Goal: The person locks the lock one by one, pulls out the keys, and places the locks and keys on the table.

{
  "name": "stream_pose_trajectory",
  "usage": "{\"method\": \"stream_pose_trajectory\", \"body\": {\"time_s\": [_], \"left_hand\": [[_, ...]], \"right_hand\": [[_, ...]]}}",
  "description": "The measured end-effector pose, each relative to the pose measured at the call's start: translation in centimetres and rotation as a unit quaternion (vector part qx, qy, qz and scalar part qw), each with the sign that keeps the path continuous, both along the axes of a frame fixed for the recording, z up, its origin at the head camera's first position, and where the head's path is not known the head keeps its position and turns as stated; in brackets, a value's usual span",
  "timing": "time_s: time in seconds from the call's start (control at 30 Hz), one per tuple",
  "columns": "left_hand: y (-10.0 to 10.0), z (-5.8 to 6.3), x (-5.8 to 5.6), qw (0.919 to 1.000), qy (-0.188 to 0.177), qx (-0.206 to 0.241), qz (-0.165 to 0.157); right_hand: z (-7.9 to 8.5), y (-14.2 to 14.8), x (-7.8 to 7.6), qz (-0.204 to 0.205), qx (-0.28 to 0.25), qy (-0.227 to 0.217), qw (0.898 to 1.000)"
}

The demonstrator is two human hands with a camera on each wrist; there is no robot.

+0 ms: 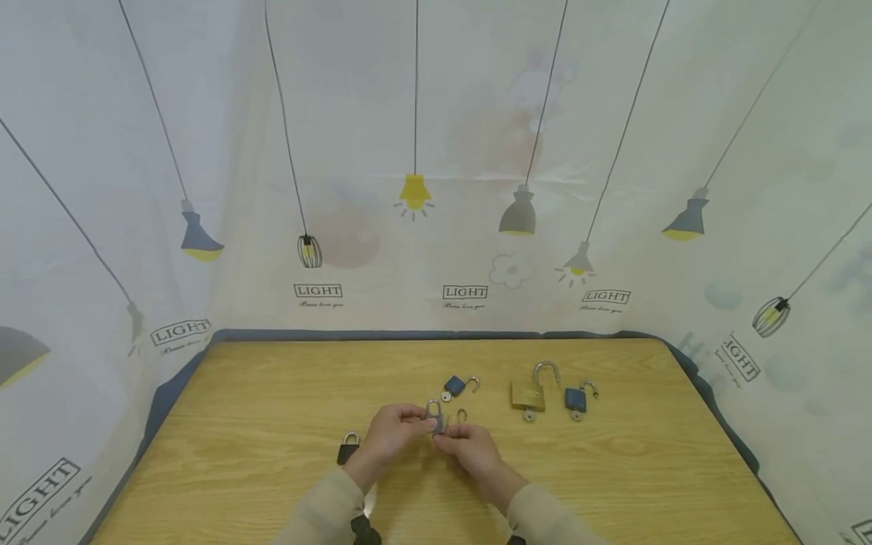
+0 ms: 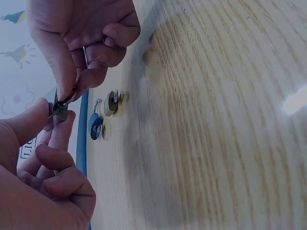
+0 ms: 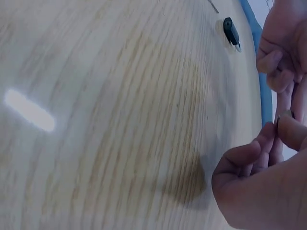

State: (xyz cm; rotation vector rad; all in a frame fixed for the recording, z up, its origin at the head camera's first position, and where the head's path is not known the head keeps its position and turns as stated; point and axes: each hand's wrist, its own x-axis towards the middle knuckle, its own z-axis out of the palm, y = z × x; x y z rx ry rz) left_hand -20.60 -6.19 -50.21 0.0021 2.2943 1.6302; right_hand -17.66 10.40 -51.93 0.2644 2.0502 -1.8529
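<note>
My left hand (image 1: 395, 435) holds a small grey padlock (image 1: 438, 424) by its body, and the shackle points up and away. At the lower end of this padlock (image 2: 60, 111), my right hand (image 1: 474, 453) pinches a small key (image 2: 70, 98), mostly covered by the fingertips. A thin bright strip of metal also shows among the right hand's fingers in the left wrist view. Just beyond the right hand stands another shackle (image 1: 462, 415), its lock body hidden. In the right wrist view, the fingers cover nearly all of the work.
Farther back lie a small blue padlock (image 1: 454, 387), a large brass padlock (image 1: 527, 397) and another blue padlock (image 1: 575, 400), each with its shackle open and a key in it. A black padlock (image 1: 348, 450) lies left of the left forearm. All rest on the wooden table (image 1: 259, 393).
</note>
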Motion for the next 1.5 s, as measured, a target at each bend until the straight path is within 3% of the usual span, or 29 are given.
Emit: {"method": "stream_pose_trajectory", "body": {"time_s": [0.17, 0.43, 1.03, 1.5], "left_hand": [[0.18, -0.09, -0.09, 0.9996, 0.010, -0.024, 0.013], [0.16, -0.14, -0.19, 0.9990, 0.009, -0.036, 0.024], [0.48, -0.85, -0.27, 0.9991, 0.000, -0.018, 0.038], [0.53, -0.67, -0.15, 0.9974, 0.006, -0.029, 0.066]], "right_hand": [[0.07, -0.59, 0.37, -0.043, -0.006, 0.001, 0.999], [0.21, -0.99, 0.57, -0.063, 0.001, 0.001, 0.998], [0.25, -0.83, 0.64, -0.058, -0.005, -0.001, 0.998], [0.13, -0.94, 0.43, -0.047, -0.002, 0.012, 0.999]]}}
